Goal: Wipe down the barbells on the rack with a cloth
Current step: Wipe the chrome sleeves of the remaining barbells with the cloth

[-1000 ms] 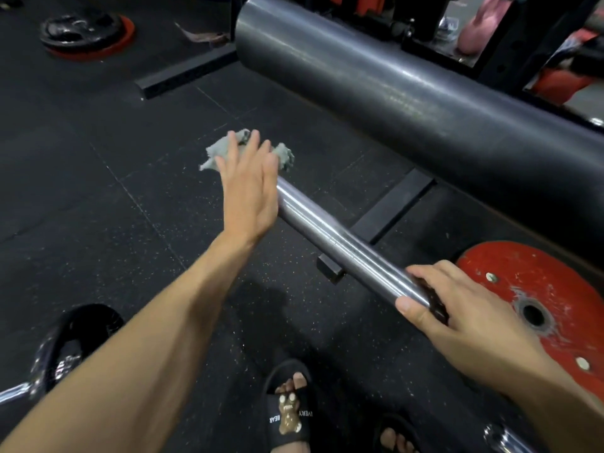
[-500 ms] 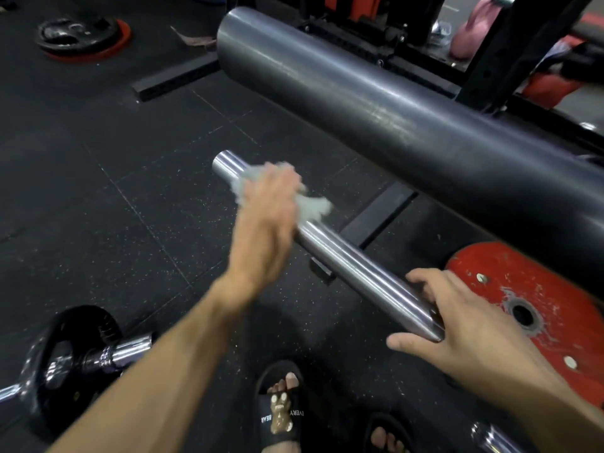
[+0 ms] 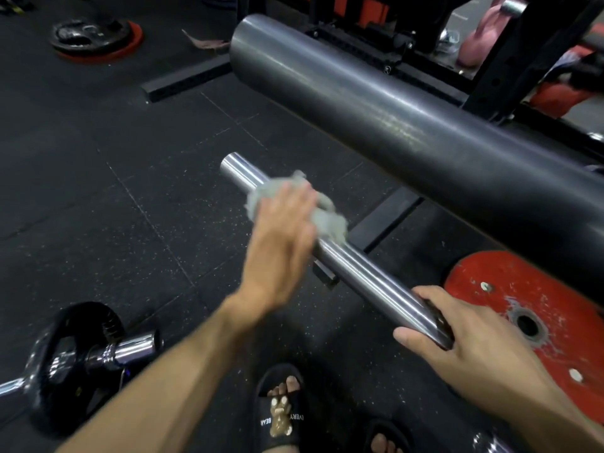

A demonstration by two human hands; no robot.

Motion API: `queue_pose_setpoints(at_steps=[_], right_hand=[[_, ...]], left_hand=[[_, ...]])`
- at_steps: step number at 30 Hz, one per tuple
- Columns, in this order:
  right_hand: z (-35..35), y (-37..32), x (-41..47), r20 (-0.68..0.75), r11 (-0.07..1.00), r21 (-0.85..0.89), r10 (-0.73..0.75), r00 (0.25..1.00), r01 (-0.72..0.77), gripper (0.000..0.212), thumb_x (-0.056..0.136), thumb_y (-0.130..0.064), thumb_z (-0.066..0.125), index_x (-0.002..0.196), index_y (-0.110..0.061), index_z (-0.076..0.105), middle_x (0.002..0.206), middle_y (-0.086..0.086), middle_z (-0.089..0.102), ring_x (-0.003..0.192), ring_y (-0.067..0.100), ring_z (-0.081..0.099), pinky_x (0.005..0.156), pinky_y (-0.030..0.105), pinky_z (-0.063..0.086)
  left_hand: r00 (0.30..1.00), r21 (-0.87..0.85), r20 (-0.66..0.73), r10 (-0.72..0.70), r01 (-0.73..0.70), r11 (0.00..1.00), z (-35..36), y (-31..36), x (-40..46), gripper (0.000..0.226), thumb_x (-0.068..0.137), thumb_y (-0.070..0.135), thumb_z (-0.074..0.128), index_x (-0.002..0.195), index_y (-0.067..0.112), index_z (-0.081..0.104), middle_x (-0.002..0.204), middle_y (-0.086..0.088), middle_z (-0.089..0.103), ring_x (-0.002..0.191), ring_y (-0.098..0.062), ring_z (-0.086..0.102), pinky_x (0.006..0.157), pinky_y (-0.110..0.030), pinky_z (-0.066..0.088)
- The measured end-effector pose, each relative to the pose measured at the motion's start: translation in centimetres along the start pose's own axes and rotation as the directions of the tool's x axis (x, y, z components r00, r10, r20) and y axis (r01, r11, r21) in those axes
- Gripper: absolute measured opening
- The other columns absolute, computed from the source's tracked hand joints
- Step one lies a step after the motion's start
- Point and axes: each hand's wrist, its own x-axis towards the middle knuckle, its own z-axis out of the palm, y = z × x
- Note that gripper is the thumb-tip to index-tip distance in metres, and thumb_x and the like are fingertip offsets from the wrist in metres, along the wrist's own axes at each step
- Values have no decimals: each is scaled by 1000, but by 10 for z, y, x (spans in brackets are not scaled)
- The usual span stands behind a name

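Gym, seemingly: weight plates (image 3: 536,322), rack (image 3: 510,53).

we stand on a dark speckled rubber floor (image 3: 98,197) laid in tiles. on it lie a black plate stacked on a red plate (image 3: 98,34) far left, a worn red plate (image 3: 539,308) at right, a black steel beam (image 3: 183,80), and a loaded barbell's black plate (image 3: 65,371) near our sandalled feet (image 3: 281,407).
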Motion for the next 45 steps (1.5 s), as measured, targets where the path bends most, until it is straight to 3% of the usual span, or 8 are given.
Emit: queue_pose_setpoints(at_steps=[7,12,21,25,28,30,37,45], right_hand=[[2,-1,3,-13,1000,-9,14,1000,-14,58,88,-77,47,138,-49,35,96,-25,57,88,0,59,80,22,50],[3,3,3,-36,1000,18,2,999,-2,57,85,-77,51,134,-48,42,90,-25,63,79,-3,60,68,20,45],[-8,1,8,59,999,32,-25,998,23,57,80,-81,28,118,-49,56,105,-22,53,89,1,58,76,25,49],[-6,5,9,27,999,29,12,1000,-13,72,88,-75,26,156,-49,28,126,-16,66,103,7,64,86,26,52],[3,5,7,40,999,28,27,999,-28,67,94,-69,11,152,-47,36,124,-20,65,107,6,61,93,34,49],[3,3,8,56,999,23,39,998,-40,65,95,-67,9,148,-45,38,119,-19,65,104,7,60,92,34,47],[7,11,7,20,1000,12,22,1000,-22,67,92,-68,5,144,-47,42,109,-25,64,98,4,61,87,31,49],[6,17,13,-42,995,99,-16,999,20,64,94,-68,19,151,-44,37,139,-28,46,118,-3,47,100,31,43]], left_hand=[[910,-206,-148,-386,354,912,10,-41,35,47,111,35,22,144,11,45,161,-14,29,154,-39,13,125,-51,13],[976,-363,-58,-209,174,915,38,75,-59,59,111,23,26,162,6,2,171,-6,-15,156,-29,-17,127,-53,0],[828,-690,-2,-561,405,600,18,80,-24,65,110,43,26,163,20,-4,167,12,-22,150,7,-20,122,-14,-6],[758,-591,-119,-641,465,659,0,18,17,69,109,50,24,164,13,5,172,0,-2,155,-4,1,128,-34,9],[741,-530,-151,-654,498,686,-15,-8,41,55,112,30,20,160,7,12,165,1,13,143,14,17,123,-20,12],[780,-437,-151,-607,499,749,-2,18,28,51,111,21,13,159,4,13,167,-16,7,154,-9,7,127,-36,9],[999,-143,49,3,4,990,8,23,-47,57,111,32,19,162,7,9,172,-5,-4,158,-21,-5,129,-45,11],[955,-11,-71,-287,287,958,-16,-64,40,57,112,30,20,155,-8,26,167,-25,14,157,-35,5,126,-56,11]])
